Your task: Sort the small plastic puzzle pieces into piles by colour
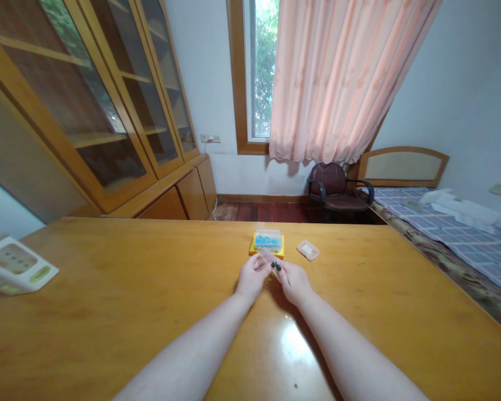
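Observation:
My left hand (pixel 251 277) and my right hand (pixel 293 280) meet over the middle of the table, thumbs side by side. Between them they grip a small clear plastic box (pixel 266 255), partly covered by the fingers. Just beyond the hands sits a yellow tray (pixel 279 257), and on it rests a clear container (pixel 268 240) with many small blue pieces inside. A few tiny yellow bits (pixel 268 280) lie on the tabletop below the fingers. To the right of the tray is a small clear lid or shallow case (pixel 308 250) with something white in it.
The wooden table (pixel 108 312) ends at a far edge beyond the tray. A white-and-green plastic object (pixel 19 264) stands at its left. Past the table are a glass-door cabinet (pixel 121 100), an office chair (pixel 334 186) and a bed (pixel 451 223).

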The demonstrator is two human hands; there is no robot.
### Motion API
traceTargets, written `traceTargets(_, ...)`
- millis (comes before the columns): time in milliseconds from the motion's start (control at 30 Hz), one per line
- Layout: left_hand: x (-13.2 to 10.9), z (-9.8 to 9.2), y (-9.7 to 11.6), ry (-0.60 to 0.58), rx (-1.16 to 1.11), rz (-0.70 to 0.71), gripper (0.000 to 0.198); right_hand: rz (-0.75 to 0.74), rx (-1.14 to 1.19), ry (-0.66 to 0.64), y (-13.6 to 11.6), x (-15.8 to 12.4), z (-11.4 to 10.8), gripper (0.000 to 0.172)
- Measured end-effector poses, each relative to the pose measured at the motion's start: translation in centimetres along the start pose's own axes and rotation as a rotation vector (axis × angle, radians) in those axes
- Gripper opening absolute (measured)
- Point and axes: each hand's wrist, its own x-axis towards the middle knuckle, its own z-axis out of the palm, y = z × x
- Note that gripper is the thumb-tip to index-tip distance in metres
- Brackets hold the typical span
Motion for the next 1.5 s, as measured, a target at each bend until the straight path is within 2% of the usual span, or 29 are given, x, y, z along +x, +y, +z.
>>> traceTargets(300,0.1,0.3,0.3,0.074,0.028,-0.016,0.035,0.065,-0.245,0.091,-0.3,-0.2,0.8,0.042)
traceTargets(567,0.3,0.0,-0.6,0.162,0.141,0.031,0.032,0.102,-0.380,0.162,-0.6,-0.2,1.3,0.043)
traceTargets(700,-0.1,0.2,0.2,0.164,0.204,0.022,0.031,0.128,-0.412,0.178,-0.5,-0.1,1.7,0.044)
traceTargets(800,-0.5,0.6,0.8,0.158,0.151,-0.007,0.033,0.207,-0.427,0.199,-0.1,0.1,1.8,0.045)
traceTargets(900,-0.5,0.7,0.7,0.124,0.065,-0.040,0.039,0.275,-0.396,0.207,0.6,0.3,1.5,0.047)
traceTargets(967,-0.3,0.5,0.3,0.077,0.024,-0.035,0.044,0.266,-0.311,0.208,1.0,0.4,1.2,0.046)
traceTargets(1067,0.3,-0.4,-0.3,0.010,0.035,0.061,0.052,0.231,-0.108,0.238,1.7,0.6,0.7,0.039)
traceTargets(1167,0.8,-1.7,-0.4,-0.007,0.181,0.189,0.056,0.235,0.039,0.227,2.3,0.8,0.6,0.032)
traceTargets(1267,1.0,-2.6,0.0,-0.008,0.356,0.258,0.056,0.278,0.072,0.197,2.6,1.0,0.8,0.029)
traceTargets(1500,0.6,-2.8,0.9,-0.049,0.583,0.354,0.062,0.316,0.080,0.161,2.8,1.3,1.3,0.026)
